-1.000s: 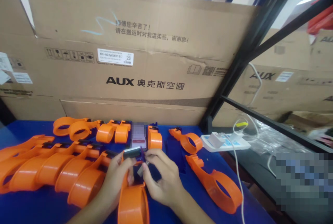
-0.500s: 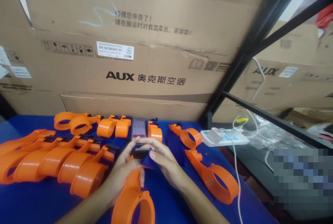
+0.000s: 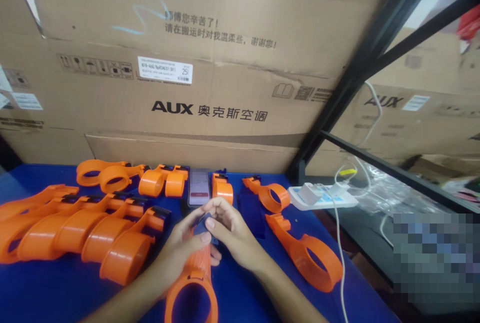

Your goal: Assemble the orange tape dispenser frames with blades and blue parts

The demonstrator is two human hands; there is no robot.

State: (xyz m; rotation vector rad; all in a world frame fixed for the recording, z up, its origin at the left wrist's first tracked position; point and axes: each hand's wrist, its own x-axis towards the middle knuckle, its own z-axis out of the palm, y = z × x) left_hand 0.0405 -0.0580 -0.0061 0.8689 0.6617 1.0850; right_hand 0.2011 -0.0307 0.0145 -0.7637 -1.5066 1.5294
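In the head view, my left hand (image 3: 183,240) is closed around the neck of an orange plastic tape dispenser (image 3: 198,263), its round hub (image 3: 174,293) towards me. My right hand (image 3: 230,230) is closed on a small dark blue plastic piece (image 3: 207,223) at the dispenser's far end. Both thumbs press on this blue piece, while the other fingers wrap behind it and hide part of the joint. Left of my hands lies a row of similar orange dispensers (image 3: 125,258) with dark tips. A single dispenser (image 3: 324,265) without a dark tip lies to the right.
A phone (image 3: 198,188) stands behind my hands, among more orange dispensers (image 3: 152,182). A dark blue piece or tray (image 3: 252,210) lies right of it on the blue table (image 3: 48,295). A white power strip (image 3: 326,198) with cables sits at the right edge. Cardboard (image 3: 225,83) rises behind.
The dispenser in my hands has turned so its hub opening faces me more. The dark blue piece has tilted, and both thumbs are now on it. The black part seen there earlier is hidden.
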